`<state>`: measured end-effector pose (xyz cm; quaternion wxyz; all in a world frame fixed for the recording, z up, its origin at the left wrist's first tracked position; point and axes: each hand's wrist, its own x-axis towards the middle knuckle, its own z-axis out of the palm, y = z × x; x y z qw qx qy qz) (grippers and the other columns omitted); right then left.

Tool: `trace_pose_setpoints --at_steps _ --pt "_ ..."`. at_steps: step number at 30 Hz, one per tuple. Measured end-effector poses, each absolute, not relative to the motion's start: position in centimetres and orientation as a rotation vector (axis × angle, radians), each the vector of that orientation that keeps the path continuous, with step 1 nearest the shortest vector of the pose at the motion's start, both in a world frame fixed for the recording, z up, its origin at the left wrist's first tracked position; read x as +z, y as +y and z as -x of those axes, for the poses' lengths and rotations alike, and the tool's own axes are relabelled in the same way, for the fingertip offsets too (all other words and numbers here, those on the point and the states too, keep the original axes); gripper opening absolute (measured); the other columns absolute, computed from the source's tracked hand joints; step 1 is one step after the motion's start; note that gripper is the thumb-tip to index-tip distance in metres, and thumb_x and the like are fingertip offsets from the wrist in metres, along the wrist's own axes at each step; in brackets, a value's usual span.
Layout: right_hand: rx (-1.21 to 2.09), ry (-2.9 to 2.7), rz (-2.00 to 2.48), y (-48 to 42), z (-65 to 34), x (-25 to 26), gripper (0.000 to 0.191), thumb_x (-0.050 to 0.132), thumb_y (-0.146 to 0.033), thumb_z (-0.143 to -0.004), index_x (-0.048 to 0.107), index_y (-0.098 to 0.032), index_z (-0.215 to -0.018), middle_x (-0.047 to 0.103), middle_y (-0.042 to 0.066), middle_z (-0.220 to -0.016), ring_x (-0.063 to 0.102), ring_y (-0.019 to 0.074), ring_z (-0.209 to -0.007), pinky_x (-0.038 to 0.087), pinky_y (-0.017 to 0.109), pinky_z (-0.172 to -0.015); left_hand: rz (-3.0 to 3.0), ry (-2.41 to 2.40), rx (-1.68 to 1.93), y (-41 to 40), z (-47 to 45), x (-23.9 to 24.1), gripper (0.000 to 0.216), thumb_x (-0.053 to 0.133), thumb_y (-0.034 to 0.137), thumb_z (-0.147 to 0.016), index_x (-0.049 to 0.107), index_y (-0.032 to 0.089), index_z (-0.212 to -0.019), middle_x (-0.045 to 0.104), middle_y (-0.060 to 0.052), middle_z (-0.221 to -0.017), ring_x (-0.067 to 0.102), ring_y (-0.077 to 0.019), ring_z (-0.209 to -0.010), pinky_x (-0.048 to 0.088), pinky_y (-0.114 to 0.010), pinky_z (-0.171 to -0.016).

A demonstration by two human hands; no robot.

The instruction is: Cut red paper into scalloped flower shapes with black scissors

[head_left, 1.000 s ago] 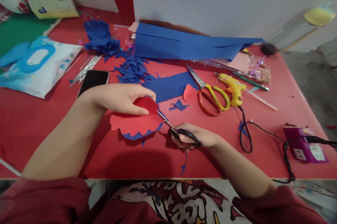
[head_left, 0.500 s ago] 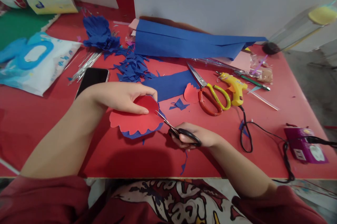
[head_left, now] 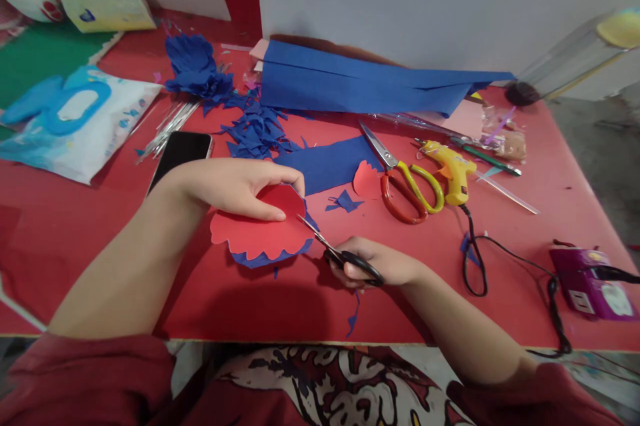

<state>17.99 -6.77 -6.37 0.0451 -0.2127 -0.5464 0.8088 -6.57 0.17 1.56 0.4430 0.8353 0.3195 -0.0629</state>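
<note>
My left hand (head_left: pixel 240 189) pinches a red scalloped paper template (head_left: pixel 255 233) together with the blue paper (head_left: pixel 273 257) under it, thumb on top. Blue edges stick out past the red along the lower and right sides. In my right hand (head_left: pixel 367 263) is a pair of small black-handled scissors (head_left: pixel 353 261). Their blades reach the right edge of the red and blue paper, near my left thumb. A thin blue paper scrap (head_left: pixel 354 319) lies below my right hand.
Larger scissors with red and yellow handles (head_left: pixel 410 193), a yellow glue gun (head_left: pixel 453 169) and a small red template (head_left: pixel 367 179) lie beyond my hands. Blue scraps (head_left: pixel 257 129), a phone (head_left: pixel 183 149), a wipes pack (head_left: pixel 85 119) and a purple box (head_left: pixel 593 283) are also on the red table.
The whole view has shifted slightly, so everything appears a little further right and lower. Both hands keep nearly the same hold, with the scissors still at the paper's right edge.
</note>
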Motion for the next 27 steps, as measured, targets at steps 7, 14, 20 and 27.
trace_pose_setpoints --at_steps 7,14,20,27 --pt "2.453 -1.665 0.584 -6.76 -17.88 -6.04 0.056 0.048 -0.069 -0.077 0.040 -0.016 -0.061 0.037 -0.007 -0.050 0.031 0.0040 -0.043 0.027 0.020 -0.041 -2.039 0.725 -0.124 0.08 6.23 1.26 0.021 0.051 0.029 -0.078 0.052 0.016 -0.095 0.062 -0.002 -0.099 0.055 -0.0151 -0.087 0.039 -0.021 -0.075" --pt "2.488 -1.628 0.596 -6.74 -17.98 -6.15 0.055 0.050 -0.069 -0.076 0.038 -0.017 -0.060 0.035 -0.008 -0.049 0.029 0.0033 -0.041 0.026 0.019 -0.039 -2.015 0.694 -0.108 0.11 6.08 1.09 0.018 0.051 0.027 -0.079 0.052 0.017 -0.094 0.062 -0.002 -0.098 0.056 -0.0142 -0.084 0.040 -0.020 -0.072" --pt "2.470 -1.660 0.627 -6.74 -17.97 -6.32 0.057 0.050 -0.070 -0.075 0.039 -0.017 -0.060 0.036 -0.007 -0.048 0.030 0.0035 -0.041 0.027 0.019 -0.040 -2.030 0.691 -0.113 0.13 6.19 1.11 0.018 0.051 0.025 -0.079 0.052 0.017 -0.095 0.061 -0.002 -0.097 0.056 -0.0145 -0.085 0.041 -0.020 -0.074" --pt "2.419 -1.702 0.612 -6.65 -17.69 -5.68 0.059 0.048 -0.071 -0.076 0.041 -0.015 -0.060 0.037 -0.006 -0.050 0.033 0.0042 -0.043 0.028 0.019 -0.041 -2.052 0.703 -0.095 -0.12 6.31 1.36 0.025 0.052 0.022 -0.079 0.050 0.017 -0.104 0.058 -0.002 -0.104 0.055 -0.0156 -0.094 0.040 -0.021 -0.080"
